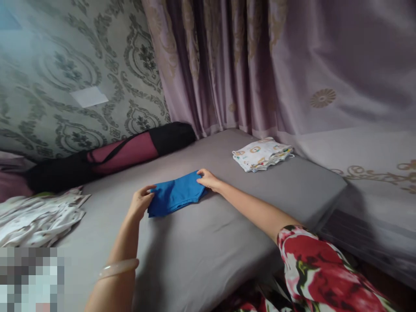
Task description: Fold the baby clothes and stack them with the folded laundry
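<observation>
A folded piece of blue cloth (pixel 177 193), perhaps a small garment, is stretched between my two hands over the grey bed sheet (pixel 201 242). My left hand (pixel 143 199) pinches its left end, a pale bangle on that wrist. At the upper right corner, my right hand (pixel 208 179) grips the cloth between thumb and fingers. The layered lower edge of the cloth hangs close to the sheet; whether it touches there I cannot tell. Beyond my right hand lies a stack of folded white printed cloths (pixel 262 154).
Along the wall rests a long black and maroon bag (pixel 123 154). Crumpled white patterned fabric (pixel 42 216) lies at the left side of the bed. Mauve curtains (pixel 224 65) hang behind the bed and down its right side. A blurred patch covers the lower left corner.
</observation>
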Motion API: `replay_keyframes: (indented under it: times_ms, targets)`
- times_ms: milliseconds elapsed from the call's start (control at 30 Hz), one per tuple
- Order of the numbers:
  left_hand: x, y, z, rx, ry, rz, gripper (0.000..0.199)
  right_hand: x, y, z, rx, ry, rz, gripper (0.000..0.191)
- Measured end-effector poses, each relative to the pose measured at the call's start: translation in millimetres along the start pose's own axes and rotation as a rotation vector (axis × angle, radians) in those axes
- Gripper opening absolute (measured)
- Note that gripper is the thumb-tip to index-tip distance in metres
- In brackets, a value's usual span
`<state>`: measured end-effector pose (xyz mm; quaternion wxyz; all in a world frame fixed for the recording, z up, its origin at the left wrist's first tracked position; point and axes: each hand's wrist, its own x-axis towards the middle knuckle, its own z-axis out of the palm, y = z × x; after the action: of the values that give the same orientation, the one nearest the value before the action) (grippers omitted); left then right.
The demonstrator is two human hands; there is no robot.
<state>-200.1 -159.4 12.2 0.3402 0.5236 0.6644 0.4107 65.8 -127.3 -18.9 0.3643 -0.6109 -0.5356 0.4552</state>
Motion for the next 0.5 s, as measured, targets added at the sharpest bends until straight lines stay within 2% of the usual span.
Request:
replay_keyframes:
  times_ms: [133, 233, 333, 500]
  targets:
    - [1.3, 38.0, 10.6, 0.007, -0.042, 0.048, 0.039, 2.2, 2.3, -12.1, 0.050, -0.091, -0.047, 0.034]
    - [1.4, 73.7, 27.0, -0.004, -0.086, 0.116, 0.037, 0.0, -0.9, -36.9, 0.081, -0.084, -0.076, 0.030]
    - [1.0, 105.6, 51.3, -0.029, -0.127, 0.181, 0.036, -6.4, -7.2, -78.9, 0.075, -0.056, -0.068, 0.032]
    - [1.2, 143.8, 108.4, -0.098, -0.260, 0.292, 0.033, -16.3, -17.5, -171.1, 0.015, 0.015, -0.068, 0.040]
